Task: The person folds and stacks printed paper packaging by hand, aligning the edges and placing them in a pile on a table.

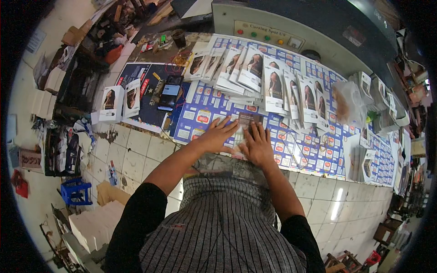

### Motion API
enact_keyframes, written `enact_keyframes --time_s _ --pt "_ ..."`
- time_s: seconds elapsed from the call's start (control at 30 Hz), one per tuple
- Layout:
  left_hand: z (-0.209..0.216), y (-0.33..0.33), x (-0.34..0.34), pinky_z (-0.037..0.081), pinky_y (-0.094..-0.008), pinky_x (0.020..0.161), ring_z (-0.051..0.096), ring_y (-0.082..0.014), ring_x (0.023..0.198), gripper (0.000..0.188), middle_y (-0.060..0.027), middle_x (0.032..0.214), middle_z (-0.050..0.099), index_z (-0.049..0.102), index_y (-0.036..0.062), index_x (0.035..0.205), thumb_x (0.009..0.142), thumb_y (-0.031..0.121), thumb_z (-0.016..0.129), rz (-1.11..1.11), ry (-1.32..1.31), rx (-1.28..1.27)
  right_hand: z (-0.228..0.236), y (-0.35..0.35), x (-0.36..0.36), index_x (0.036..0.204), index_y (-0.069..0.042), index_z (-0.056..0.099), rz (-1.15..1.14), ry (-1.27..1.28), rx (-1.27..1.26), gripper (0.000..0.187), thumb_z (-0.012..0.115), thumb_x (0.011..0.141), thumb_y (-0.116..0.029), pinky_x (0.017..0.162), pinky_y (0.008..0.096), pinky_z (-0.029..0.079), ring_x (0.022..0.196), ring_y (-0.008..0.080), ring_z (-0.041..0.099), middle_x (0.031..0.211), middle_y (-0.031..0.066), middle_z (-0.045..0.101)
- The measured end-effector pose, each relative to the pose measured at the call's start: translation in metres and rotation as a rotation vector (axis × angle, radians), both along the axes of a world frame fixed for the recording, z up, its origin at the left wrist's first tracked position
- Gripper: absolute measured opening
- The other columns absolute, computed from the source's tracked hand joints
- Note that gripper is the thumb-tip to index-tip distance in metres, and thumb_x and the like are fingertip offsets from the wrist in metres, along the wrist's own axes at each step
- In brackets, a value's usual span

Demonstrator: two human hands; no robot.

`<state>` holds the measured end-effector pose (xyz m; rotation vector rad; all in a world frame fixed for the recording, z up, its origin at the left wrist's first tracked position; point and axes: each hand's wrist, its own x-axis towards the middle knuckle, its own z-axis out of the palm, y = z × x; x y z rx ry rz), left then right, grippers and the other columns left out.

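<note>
A flat printed carton (249, 118) lies at the table's front edge, close to my body. Its far panel is dark brown and its nearer part pale. My left hand (220, 135) rests on its left side with the fingers spread and stretched forward. On the other side my right hand (258, 146) lies palm down, fingers extended over the carton's right edge. Neither hand grips anything. Both palms hide part of the carton. Just beyond the hands, a heap of white folded cartons (251, 69) with a picture of a long-haired person spreads across the table.
Blue printed sheets (195, 119) cover the tabletop. Two white boxes (112, 103) stand at the left, near a phone (170, 93). A dark cup (179, 39) is at the back. At right are a clear plastic bag (349, 103) and stacked cartons (381, 102). A grey machine (273, 22) stands behind.
</note>
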<state>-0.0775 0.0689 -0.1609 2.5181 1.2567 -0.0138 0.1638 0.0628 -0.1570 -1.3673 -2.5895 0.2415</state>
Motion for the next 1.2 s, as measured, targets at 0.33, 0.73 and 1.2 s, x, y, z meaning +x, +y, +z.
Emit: enact_keyframes --time_s 0.33,0.73,1.2 --pt "-0.004 -0.001 -0.002 0.013 -0.0580 0.118 0.008 -0.0344 0.153 0.107 -0.0119 0.165 0.017 0.028 0.0035 0.154 0.077 0.068 0.066 -0.003 -0.053 0.016 -0.008 0.001 0.001 0.143 -0.011 0.049 0.003 -0.001 0.018 0.060 0.051 0.097 -0.048 0.116 0.0612 0.020 0.146 0.0402 0.026 0.155 0.0185 0.035" --pt "-0.002 -0.001 -0.003 0.013 -0.0609 0.117 0.008 -0.0365 0.152 0.106 -0.0126 0.165 0.017 0.030 0.0029 0.153 0.078 0.071 0.062 -0.020 -0.042 -0.010 -0.009 0.001 0.000 0.141 -0.010 0.052 0.012 0.034 0.064 0.055 0.052 0.097 -0.043 0.115 0.0624 0.020 0.145 0.0406 0.028 0.154 0.0185 0.037" --pt "0.042 0.008 0.031 0.015 -0.0783 0.106 0.024 -0.0414 0.146 0.107 -0.0131 0.159 0.028 0.030 0.0239 0.155 0.067 0.062 0.079 0.034 0.209 -0.085 -0.009 -0.021 0.089 0.135 -0.006 0.054 -0.589 0.281 0.216 0.054 0.071 0.086 -0.021 0.105 0.0533 0.036 0.126 0.0412 0.047 0.137 0.0212 0.051"
